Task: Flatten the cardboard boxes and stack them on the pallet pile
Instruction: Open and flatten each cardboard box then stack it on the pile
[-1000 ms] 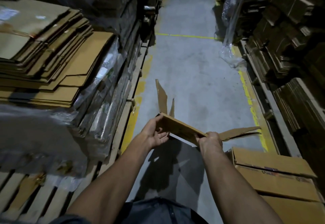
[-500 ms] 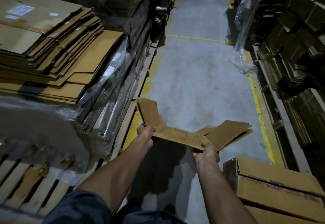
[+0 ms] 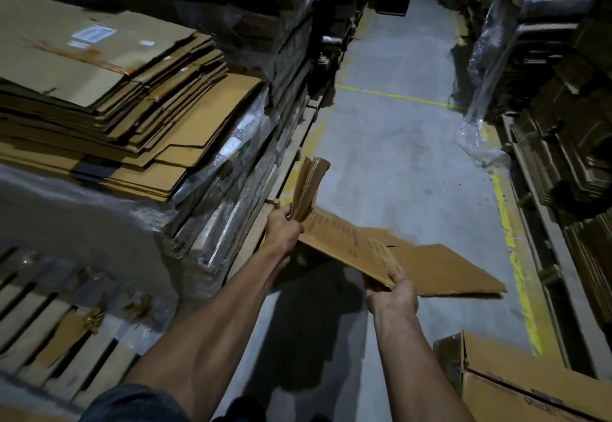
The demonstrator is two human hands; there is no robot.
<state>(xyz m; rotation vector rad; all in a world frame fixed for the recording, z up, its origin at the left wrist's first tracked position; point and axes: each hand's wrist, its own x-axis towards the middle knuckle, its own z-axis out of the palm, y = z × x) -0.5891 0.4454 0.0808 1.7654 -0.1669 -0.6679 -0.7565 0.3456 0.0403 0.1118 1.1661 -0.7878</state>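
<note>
Flattened box (image 3: 351,246), held over the aisle floor (image 3: 397,163) beside the pallet pile (image 3: 109,97). Your left hand (image 3: 283,231) clamps its far corner; your right hand (image 3: 392,292) pinches the near edge. It looks light and stiff but hinged at the creases, so grip the main panel, not the loose flaps. The underside and your fingertips are hidden.

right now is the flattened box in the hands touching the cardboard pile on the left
Apart. The head view shows the flattened box held over the aisle floor, with open space between it and the cardboard pile.
</note>
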